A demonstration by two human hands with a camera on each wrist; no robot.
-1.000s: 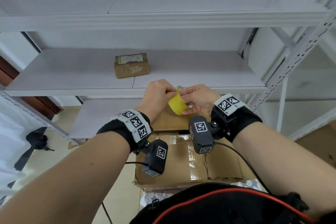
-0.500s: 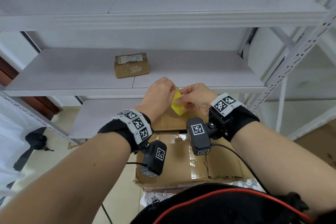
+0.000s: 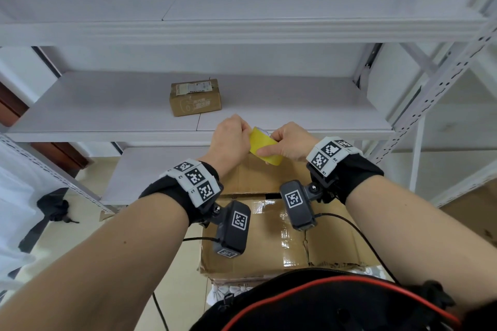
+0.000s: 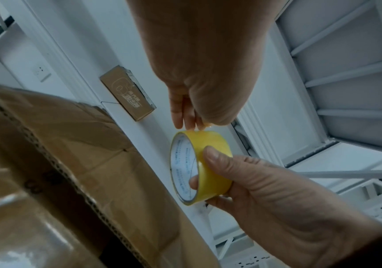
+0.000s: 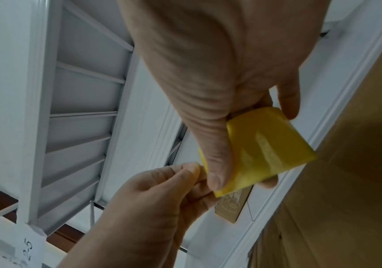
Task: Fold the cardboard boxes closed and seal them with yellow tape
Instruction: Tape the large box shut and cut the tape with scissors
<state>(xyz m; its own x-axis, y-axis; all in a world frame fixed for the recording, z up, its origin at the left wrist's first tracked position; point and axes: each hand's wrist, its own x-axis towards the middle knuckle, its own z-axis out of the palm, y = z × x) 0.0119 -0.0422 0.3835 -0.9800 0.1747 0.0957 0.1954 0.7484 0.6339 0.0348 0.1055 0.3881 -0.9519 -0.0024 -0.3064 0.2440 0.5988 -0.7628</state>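
Observation:
A yellow tape roll (image 3: 265,146) is held up over the large cardboard box (image 3: 269,236). My right hand (image 3: 287,142) grips the roll, thumb across its outer face (image 5: 217,163) and fingers through the core. My left hand (image 3: 231,140) pinches at the roll's rim (image 4: 192,123) with its fingertips. In the right wrist view, the roll (image 5: 265,145) shows no peeled strip. The big box has glossy old tape on its top, and its far flap (image 3: 258,177) stands raised. A small sealed box (image 3: 195,97) sits on the middle shelf.
White metal shelving (image 3: 295,115) stands right behind the hands, with a perforated upright (image 3: 430,94) at the right. A lower shelf board (image 3: 150,169) lies left of the big box. A black cloth (image 3: 53,207) lies on the floor at left.
The roll has tilted a little in my right hand and sits slightly higher. My left fingertips have stayed at its rim. The boxes have not moved.

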